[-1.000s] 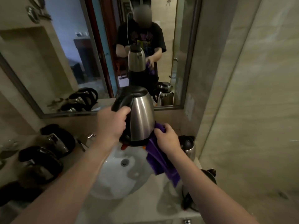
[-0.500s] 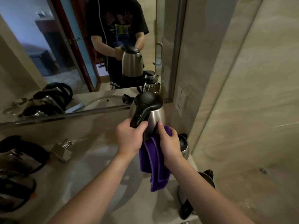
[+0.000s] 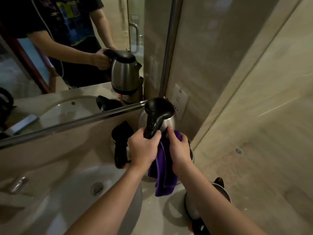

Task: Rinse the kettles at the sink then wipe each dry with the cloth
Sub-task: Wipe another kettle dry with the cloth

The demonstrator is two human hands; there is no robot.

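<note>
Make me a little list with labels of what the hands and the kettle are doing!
left hand: grips the black handle of the held kettle
right hand: presses the purple cloth against the kettle's steel side
cloth: hangs down below the hand
sink: white basin, lower left
other kettles: one behind the left hand, one at lower right

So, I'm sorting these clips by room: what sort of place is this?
Most likely a bathroom, perhaps a hotel's: a round white basin set in a stone counter, a wide wall mirror above it, and a glass door with a metal handle reflected there.
</note>
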